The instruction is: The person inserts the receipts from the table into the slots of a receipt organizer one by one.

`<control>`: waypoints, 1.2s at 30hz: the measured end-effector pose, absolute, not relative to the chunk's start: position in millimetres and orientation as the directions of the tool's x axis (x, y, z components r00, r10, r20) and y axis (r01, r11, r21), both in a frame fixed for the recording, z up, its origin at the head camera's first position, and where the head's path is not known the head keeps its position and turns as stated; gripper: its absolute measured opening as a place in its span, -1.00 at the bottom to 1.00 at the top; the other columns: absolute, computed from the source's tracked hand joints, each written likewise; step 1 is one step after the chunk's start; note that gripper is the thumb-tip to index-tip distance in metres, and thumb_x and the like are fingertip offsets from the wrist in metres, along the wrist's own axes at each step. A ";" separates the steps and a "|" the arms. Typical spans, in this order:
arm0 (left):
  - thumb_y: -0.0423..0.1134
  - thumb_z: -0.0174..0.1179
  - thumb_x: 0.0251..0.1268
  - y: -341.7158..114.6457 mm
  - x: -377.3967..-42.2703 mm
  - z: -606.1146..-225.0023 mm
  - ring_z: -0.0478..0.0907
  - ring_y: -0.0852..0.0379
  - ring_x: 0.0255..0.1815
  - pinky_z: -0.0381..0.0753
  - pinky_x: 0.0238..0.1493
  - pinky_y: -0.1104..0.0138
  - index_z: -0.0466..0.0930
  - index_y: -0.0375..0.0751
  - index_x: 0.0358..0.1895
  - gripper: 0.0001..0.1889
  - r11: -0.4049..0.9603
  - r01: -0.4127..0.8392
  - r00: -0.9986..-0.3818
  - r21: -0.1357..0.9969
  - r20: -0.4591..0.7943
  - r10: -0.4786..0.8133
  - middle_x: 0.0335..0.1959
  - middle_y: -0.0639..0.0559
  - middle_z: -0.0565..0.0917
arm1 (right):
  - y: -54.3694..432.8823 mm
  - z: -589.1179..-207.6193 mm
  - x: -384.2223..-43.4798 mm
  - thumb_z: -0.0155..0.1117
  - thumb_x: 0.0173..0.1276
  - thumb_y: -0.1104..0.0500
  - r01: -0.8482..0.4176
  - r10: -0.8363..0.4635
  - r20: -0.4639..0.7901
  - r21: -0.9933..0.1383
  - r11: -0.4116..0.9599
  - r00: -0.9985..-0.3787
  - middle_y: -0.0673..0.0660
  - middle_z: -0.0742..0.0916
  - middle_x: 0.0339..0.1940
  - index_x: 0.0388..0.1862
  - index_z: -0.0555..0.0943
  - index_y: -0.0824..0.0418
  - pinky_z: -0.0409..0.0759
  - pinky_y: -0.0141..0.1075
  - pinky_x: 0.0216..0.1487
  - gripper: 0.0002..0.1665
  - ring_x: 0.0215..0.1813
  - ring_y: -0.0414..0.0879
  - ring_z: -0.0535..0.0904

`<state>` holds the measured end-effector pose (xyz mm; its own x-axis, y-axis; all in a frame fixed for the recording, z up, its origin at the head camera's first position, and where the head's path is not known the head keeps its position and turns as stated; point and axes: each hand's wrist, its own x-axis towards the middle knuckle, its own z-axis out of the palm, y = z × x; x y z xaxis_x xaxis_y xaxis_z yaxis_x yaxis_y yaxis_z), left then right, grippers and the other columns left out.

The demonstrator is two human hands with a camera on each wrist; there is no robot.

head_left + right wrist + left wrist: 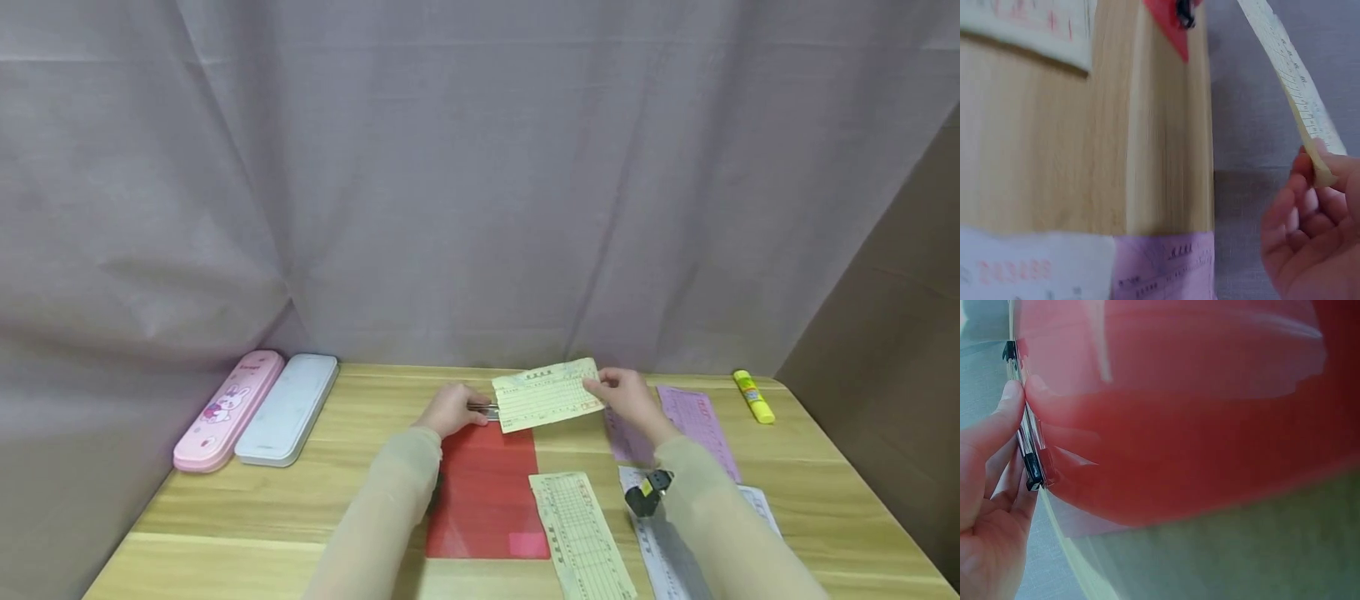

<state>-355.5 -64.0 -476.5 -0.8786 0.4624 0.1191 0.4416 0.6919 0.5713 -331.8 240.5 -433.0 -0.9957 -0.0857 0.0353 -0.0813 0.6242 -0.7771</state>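
Observation:
A red translucent clip folder lies on the wooden table. My left hand pinches the metal clip with black ends along its far edge, thumb on one side and fingers on the other. My right hand holds a yellow printed form by its right end, raised off the table. The slip's left end overlaps the clip in the head view; whether they touch I cannot tell. In the right wrist view, thumb and fingers pinch the slip's end. A second yellow form lies by the folder's lower right corner.
Purple forms and white forms lie under and beside the right forearm. A yellow glue stick is at the far right. Pink and white pencil cases stand at the left. A grey curtain hangs behind the table.

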 end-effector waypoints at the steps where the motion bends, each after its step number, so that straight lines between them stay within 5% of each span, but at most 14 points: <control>1: -0.24 0.42 0.01 -64.1 -355.3 -476.3 0.64 0.06 -0.01 0.56 0.09 0.26 0.72 -0.21 -0.09 -0.67 0.692 0.443 -0.878 0.570 0.121 0.463 -0.19 0.01 0.75 | 240.0 -433.0 -328.6 0.17 0.40 -0.01 -0.060 -0.100 -0.001 -0.798 0.600 -0.995 0.07 0.61 -0.38 -0.19 0.57 0.39 0.61 -0.24 -0.34 -0.58 -0.36 -0.14 0.48; 5: -0.22 0.43 -0.02 -64.5 -356.7 -478.0 0.65 0.09 -0.05 0.57 0.06 0.30 0.74 -0.19 -0.14 -0.70 0.694 0.468 -0.869 0.547 0.143 0.473 -0.21 0.03 0.75 | 236.2 -438.8 -313.7 0.16 0.41 0.04 0.078 -0.188 -0.163 -0.916 0.394 -0.969 0.08 0.63 -0.23 -0.04 0.52 0.47 0.68 -0.14 -0.12 -0.54 -0.26 -0.19 0.59; 10: -0.27 0.42 0.01 -65.6 -358.2 -479.9 0.66 0.10 -0.09 0.59 0.02 0.31 0.74 -0.19 -0.16 -0.74 0.701 0.479 -0.868 0.528 0.166 0.469 -0.24 0.03 0.75 | 229.7 -452.9 -296.6 0.14 0.42 0.13 0.215 -0.328 -0.270 -0.957 0.193 -0.905 0.04 0.64 -0.27 -0.02 0.46 0.51 0.67 -0.16 -0.07 -0.58 -0.25 -0.18 0.65; 18: -0.24 0.44 -0.03 -64.2 -356.9 -480.2 0.65 0.11 -0.04 0.57 0.07 0.29 0.74 -0.16 -0.11 -0.67 0.698 0.463 -0.876 0.546 0.163 0.454 -0.25 0.07 0.76 | 215.1 -470.5 -277.8 0.15 0.41 0.12 0.236 -0.431 -0.329 -0.937 0.256 -0.840 0.17 0.75 -0.29 -0.07 0.51 0.51 0.69 -0.16 -0.15 -0.59 -0.26 -0.05 0.72; 36: -0.25 0.44 -0.03 -62.5 -355.2 -480.1 0.64 0.09 -0.02 0.58 0.06 0.27 0.74 -0.16 -0.12 -0.68 0.711 0.452 -0.884 0.538 0.163 0.439 -0.21 0.05 0.75 | 225.2 -470.8 -269.3 0.16 0.40 0.18 0.277 -0.238 -0.347 -0.918 0.282 -0.907 0.13 0.66 -0.37 -0.12 0.49 0.48 0.71 -0.27 -0.32 -0.67 -0.43 -0.11 0.68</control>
<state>-355.2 -62.5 -480.1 -0.8836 0.4389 0.1629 0.4525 0.7113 0.5379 -269.3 225.2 -470.8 -0.9074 -0.2375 -0.3468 0.2772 0.2822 -0.9184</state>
